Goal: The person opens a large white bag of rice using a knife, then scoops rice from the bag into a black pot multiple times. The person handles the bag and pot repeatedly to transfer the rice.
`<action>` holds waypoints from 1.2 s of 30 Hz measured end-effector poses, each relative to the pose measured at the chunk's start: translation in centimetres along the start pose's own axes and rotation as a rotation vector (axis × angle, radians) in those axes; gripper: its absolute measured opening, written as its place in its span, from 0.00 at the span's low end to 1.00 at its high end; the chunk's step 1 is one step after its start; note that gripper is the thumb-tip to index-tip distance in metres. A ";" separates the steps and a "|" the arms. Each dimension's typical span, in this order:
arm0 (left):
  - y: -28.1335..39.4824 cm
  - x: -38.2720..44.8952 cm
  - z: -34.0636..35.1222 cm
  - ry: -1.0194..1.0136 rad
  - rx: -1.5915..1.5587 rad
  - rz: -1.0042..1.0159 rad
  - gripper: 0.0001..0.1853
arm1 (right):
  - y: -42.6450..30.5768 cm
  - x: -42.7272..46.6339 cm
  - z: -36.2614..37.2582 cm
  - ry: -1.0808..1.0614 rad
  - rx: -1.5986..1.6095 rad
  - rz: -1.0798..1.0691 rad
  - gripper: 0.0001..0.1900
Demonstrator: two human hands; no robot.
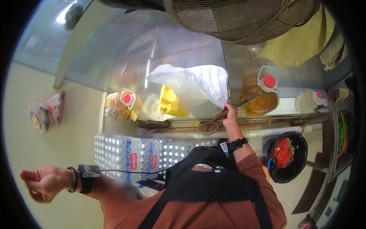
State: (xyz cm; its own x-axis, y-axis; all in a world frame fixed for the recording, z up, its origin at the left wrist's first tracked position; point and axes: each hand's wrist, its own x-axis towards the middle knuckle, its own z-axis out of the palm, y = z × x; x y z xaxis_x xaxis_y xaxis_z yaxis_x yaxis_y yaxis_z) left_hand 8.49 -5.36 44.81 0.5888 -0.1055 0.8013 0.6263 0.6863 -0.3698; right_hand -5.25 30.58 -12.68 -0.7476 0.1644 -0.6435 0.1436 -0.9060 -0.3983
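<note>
My left hand [44, 183] is raised at the far left, away from the shelf, its fingers loosely curled and apart, with nothing visible in it. Before me, at the shelf's edge, my right hand [230, 114] is closed around a knife [248, 101] with a dark reddish-brown handle. The blade points up to the right, across the front of a large oil jug [258, 97] with a red cap. A white plastic bag [210, 83] rises from the fingers of that hand and spreads up to the left. Beside the bag is a yellow plastic jug [170, 101].
Shrink-wrapped water bottles [128, 156] are stacked below the shelf. A black-lined bin [301, 160] with red plastic inside stands at the lower right. A mesh basket [243, 23] hangs close overhead. Left of the yellow jug is a red-capped container [120, 107]; a wrapped bundle [48, 111] lies far left.
</note>
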 end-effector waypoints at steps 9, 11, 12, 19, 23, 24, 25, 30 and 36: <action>22.5 -16.4 6.2 -1.250 -0.367 -1.428 0.05 | -4.9 -9.5 -12.9 -0.064 -0.236 0.050 0.07; 29.3 -22.2 8.4 -1.395 -0.646 -1.759 0.03 | -7.4 -12.7 -18.4 -0.050 -0.209 -0.010 0.06; 32.7 -24.6 9.4 -1.441 -0.781 -1.773 0.03 | -8.8 -14.2 -21.2 0.001 -0.246 -0.037 0.07; 53.6 -32.3 15.8 -1.503 -1.429 -1.956 0.07 | -14.7 -26.9 -37.5 0.352 -0.066 -0.236 0.06; 60.7 -33.5 19.6 -1.676 -1.527 -2.051 0.07 | -13.3 -32.8 -43.5 0.631 0.002 -0.381 0.06; 62.2 -33.6 20.4 -1.654 -1.547 -2.058 0.06 | -12.8 -34.1 -44.8 0.640 0.000 -0.394 0.08; 63.6 -33.6 21.1 -1.636 -1.564 -2.074 0.05 | -12.0 -35.1 -45.8 0.683 0.047 -0.416 0.08; 67.3 -32.0 23.9 -1.686 -1.569 -2.012 0.06 | -8.6 -37.8 -47.7 0.802 0.201 -0.466 0.08; 69.9 -27.6 25.0 -1.516 -2.112 -1.882 0.08 | -12.5 -38.2 -42.9 0.577 0.364 -0.576 0.26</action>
State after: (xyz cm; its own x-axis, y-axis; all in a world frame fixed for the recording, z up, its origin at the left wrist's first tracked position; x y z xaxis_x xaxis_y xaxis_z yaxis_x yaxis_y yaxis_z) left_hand 23.26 63.48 8.63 -0.0419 0.9991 -0.0031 -0.3093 -0.0100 0.9509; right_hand 49.33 52.39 -11.14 -0.1831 0.7143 -0.6755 -0.4419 -0.6736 -0.5925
